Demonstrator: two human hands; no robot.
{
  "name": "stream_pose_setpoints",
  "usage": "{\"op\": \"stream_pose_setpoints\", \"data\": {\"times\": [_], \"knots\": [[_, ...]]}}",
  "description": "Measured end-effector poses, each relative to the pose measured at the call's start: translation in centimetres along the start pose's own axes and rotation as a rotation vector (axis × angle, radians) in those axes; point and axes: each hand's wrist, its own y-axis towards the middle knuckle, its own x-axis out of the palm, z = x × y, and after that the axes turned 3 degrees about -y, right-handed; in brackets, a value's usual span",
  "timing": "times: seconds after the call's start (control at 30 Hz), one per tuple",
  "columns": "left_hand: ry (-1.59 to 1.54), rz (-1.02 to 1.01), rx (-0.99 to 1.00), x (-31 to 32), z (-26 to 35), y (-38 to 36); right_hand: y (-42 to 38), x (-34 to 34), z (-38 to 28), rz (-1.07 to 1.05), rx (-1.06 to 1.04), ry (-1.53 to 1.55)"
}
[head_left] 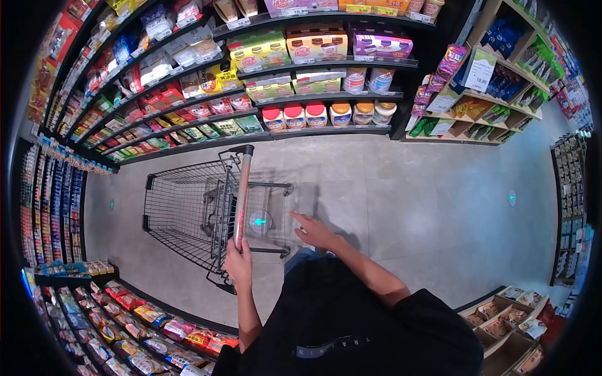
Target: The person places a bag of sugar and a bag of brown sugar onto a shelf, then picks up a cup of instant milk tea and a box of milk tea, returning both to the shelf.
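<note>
A black wire shopping cart (179, 210) stands in a store aisle, its basket lying to the left in the view. My left hand (237, 260) grips the near end of the cart's handle bar (242, 194). My right hand (313, 230) hangs free to the right of the cart, fingers spread, holding nothing, over the grey floor. The basket looks bare inside.
Shelves of packaged food and jars (295, 116) line the aisle ahead. A wooden display rack (483, 113) stands at the right. Low shelves of snacks (144, 326) run along the near left, more boxes (508, 319) at the near right. Grey tiled floor (426, 207) stretches rightward.
</note>
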Motion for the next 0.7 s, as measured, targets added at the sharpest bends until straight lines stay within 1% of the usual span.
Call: {"op": "stream_pose_setpoints", "data": {"times": [0.1, 0.17, 0.2, 0.23, 0.27, 0.3, 0.33, 0.4, 0.43, 0.47, 0.5, 0.53, 0.57, 0.63, 0.67, 0.7], "knots": [[0.002, -0.055, -0.041, 0.3, -1.1, 0.4, 0.0, 0.1, -0.2, 0.009, -0.003, -0.021], [0.016, -0.069, 0.015, 0.4, -2.2, -0.1, 0.2, -0.2, -0.5, -0.007, -0.012, -0.023], [0.025, -0.074, 0.013, 0.5, -2.6, -0.2, 0.4, -0.2, -0.3, 0.003, -0.016, -0.015], [0.04, -0.062, -0.031, 0.5, -2.9, -0.3, 0.7, 0.1, -0.6, -0.001, -0.031, 0.0], [0.024, -0.085, -0.011, 0.6, -3.2, -0.3, 0.7, 0.5, -0.9, -0.044, -0.057, 0.012], [0.005, -0.106, 0.015, 0.4, -3.4, -0.3, 0.7, 0.0, -1.5, -0.011, -0.065, 0.005], [0.015, -0.09, -0.017, 0.1, -3.5, -0.2, 0.9, -0.4, -2.0, 0.03, -0.069, -0.005], [-0.061, -0.242, -0.1, -0.1, -3.6, -0.1, 1.2, -0.7, -2.9, -0.009, -0.079, 0.012], [-0.059, -0.239, -0.114, -0.4, -3.8, -0.2, 1.5, -0.6, -3.2, -0.024, -0.067, 0.023], [-0.127, -0.281, -0.143, -0.7, -4.1, -0.4, 2.0, -0.3, -3.4, -0.035, -0.068, 0.025], [-0.198, -0.324, -0.168, -1.2, -4.0, -0.5, 2.6, -0.2, -3.6, 0.034, -0.16, -0.075], [-0.084, -0.252, -0.098, -2.1, -3.0, -0.5, 3.2, -0.2, -3.9, 0.106, -0.247, -0.174], [-0.086, -0.263, -0.094, -2.2, -2.9, -0.5, 4.0, -0.2, -4.3, 0.108, -0.235, -0.176], [-0.04, -0.182, -0.075, -1.9, -2.7, -0.6, 6.1, -0.9, -6.7, 0.195, -0.313, -0.26], [-0.049, -0.194, -0.062, -1.7, -2.6, -0.4, 7.4, -1.3, -7.5, 0.204, -0.297, -0.27], [-0.025, -0.192, -0.073, -1.6, -2.6, -0.4, 8.9, -1.6, -8.2, 0.223, -0.372, -0.426]]}}
